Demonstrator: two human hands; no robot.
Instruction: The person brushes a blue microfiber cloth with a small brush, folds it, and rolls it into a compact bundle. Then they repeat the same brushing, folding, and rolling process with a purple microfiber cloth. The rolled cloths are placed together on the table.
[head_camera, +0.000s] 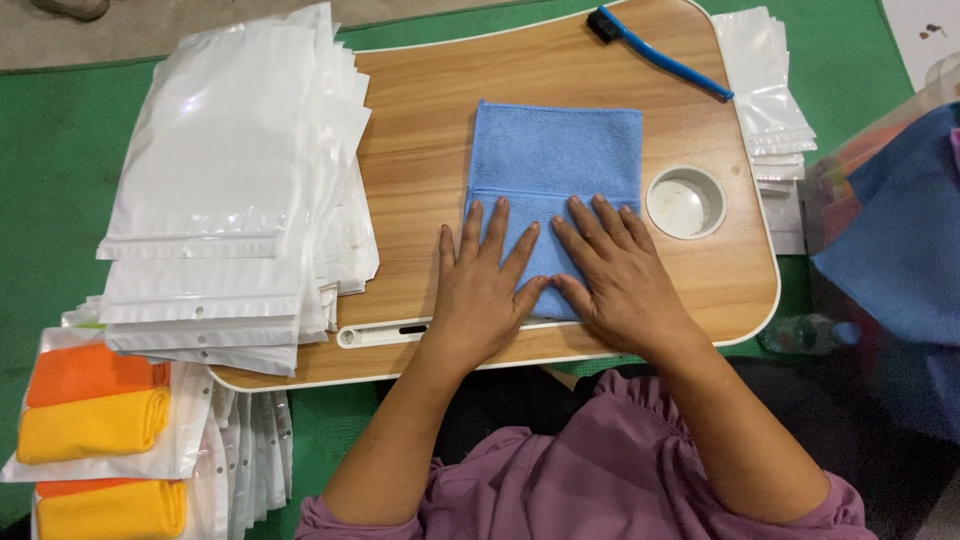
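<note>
**A:** Where is the blue cloth (553, 175)?

**B:** It lies folded flat near the middle of the wooden desk (420, 160), a fold line running across it. Its near edge is under the person's two hands.

**A:** How are the hands placed?

**B:** Both rest palm down on the near half of the cloth. The left hand (482, 290) has its fingers (497, 228) spread apart and stretched flat, partly on the cloth and partly on the bare wood beside it. The right hand (622, 280) lies just beside it, fingers also splayed and flat. The thumbs nearly touch each other. Neither hand grips anything; they only press down.

**A:** What else is on the desk?

**B:** A tall stack of white plastic pouches (235, 180) covers the left end and hangs over the edge. A blue brush (660, 50) with dark bristles lies at the far edge. A round cup recess (685, 202) sits just right of the cloth, near the right hand. A second, smaller stack of pouches (765, 90) lies beyond the right end.

**A:** And off the desk?

**B:** At the lower left, orange and yellow folded cloths (95, 400) sit inside clear pouches on the green floor mat (50, 180). The person wears purple sleeves (600, 480).
</note>
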